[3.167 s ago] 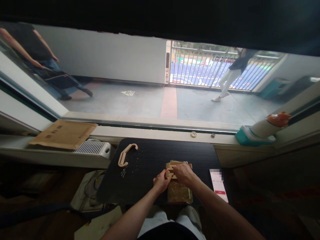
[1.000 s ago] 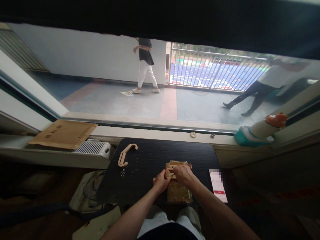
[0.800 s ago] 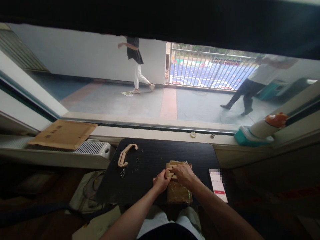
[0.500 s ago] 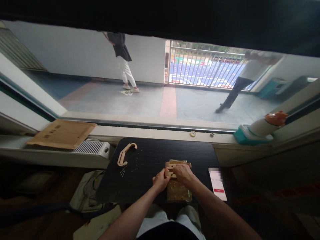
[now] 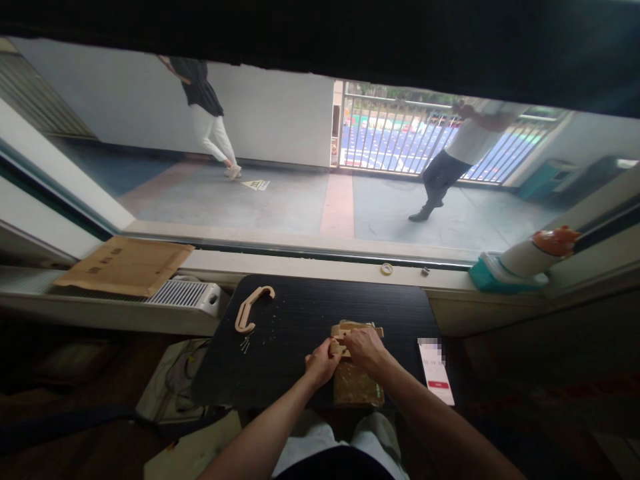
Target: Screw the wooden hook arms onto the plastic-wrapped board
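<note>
Light wooden pieces [image 5: 336,331] with a dark hole lie on a brown, tape-wrapped block [image 5: 358,388] near the front of the black table [image 5: 295,300]. My left hand [image 5: 321,364] is closed on the left end of the wooden pieces, its fingertips at their edge. Over their middle, my right hand [image 5: 366,345] is closed with its knuckles up. What its fingers hold, if anything, is hidden beneath it. A curved wooden piece [image 5: 244,312] with hooked ends rests at the table's left, and several screws [image 5: 245,344] lie just below it.
A phone [image 5: 437,377] lies at the table's right edge. On the sill are a tape roll [image 5: 387,269], a small grey object [image 5: 425,271] and a teal container [image 5: 487,273]. A brown envelope [image 5: 130,263] covers the radiator [image 5: 187,297]. Two people walk outside the window.
My right hand has turned slightly and shifted a little left over the wooden pieces. My left hand keeps its place. Both people outside have moved left.
</note>
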Tool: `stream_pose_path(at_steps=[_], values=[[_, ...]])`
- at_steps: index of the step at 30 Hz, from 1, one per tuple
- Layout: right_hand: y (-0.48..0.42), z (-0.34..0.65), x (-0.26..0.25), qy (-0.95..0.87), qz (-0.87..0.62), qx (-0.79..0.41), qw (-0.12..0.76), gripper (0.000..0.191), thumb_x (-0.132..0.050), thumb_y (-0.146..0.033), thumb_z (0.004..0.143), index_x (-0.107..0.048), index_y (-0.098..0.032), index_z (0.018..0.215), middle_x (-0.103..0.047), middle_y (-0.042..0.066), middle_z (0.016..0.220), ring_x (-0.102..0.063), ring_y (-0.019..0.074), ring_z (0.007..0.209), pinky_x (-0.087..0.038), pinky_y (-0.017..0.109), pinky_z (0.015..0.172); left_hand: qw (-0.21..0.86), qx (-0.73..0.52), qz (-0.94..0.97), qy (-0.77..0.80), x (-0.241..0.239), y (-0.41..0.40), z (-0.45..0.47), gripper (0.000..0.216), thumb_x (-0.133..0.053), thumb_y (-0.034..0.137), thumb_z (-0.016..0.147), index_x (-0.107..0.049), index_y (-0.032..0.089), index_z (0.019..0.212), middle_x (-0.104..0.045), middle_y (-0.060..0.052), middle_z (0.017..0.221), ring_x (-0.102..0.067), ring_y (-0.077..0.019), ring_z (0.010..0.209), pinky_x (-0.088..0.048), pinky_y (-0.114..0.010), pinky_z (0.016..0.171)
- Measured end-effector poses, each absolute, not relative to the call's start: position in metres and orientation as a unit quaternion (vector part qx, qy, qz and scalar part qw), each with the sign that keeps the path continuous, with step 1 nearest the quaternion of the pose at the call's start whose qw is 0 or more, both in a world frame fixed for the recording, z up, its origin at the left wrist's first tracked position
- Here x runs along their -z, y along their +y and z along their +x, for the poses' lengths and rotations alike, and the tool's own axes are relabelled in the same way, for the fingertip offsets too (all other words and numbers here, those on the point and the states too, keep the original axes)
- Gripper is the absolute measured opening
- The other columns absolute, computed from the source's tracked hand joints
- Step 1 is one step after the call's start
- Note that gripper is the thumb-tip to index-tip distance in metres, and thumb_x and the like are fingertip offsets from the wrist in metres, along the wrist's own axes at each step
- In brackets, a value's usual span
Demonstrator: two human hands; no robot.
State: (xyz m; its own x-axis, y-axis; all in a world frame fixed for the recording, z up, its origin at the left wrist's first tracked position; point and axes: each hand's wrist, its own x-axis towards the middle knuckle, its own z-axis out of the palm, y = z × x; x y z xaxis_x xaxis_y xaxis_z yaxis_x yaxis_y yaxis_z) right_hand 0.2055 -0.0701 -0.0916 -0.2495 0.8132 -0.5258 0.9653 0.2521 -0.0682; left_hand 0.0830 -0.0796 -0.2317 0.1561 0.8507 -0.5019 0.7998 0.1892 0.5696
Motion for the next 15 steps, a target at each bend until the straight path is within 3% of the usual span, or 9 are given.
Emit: stream_pose_path(at_steps=[15], values=[[-0.070,0.223,0.114,0.742,0.616,0.195,0.181,0.027,-0.047,-0.017,0.081,-0.071,-0.015,0.092,-0.071,0.013,0.094,-0.066,0.0237,0.090,-0.047,0.028,0.073,0.402,-0.034,0.649,0.645,0.239,-0.080,0.083,0.034,-0.048,0.036,0.080,-0.054,0.032,0.113,-0.069,0.002,0.105,-0.061,-0.0194,0.103,-0.040,-0.028,0.083]])
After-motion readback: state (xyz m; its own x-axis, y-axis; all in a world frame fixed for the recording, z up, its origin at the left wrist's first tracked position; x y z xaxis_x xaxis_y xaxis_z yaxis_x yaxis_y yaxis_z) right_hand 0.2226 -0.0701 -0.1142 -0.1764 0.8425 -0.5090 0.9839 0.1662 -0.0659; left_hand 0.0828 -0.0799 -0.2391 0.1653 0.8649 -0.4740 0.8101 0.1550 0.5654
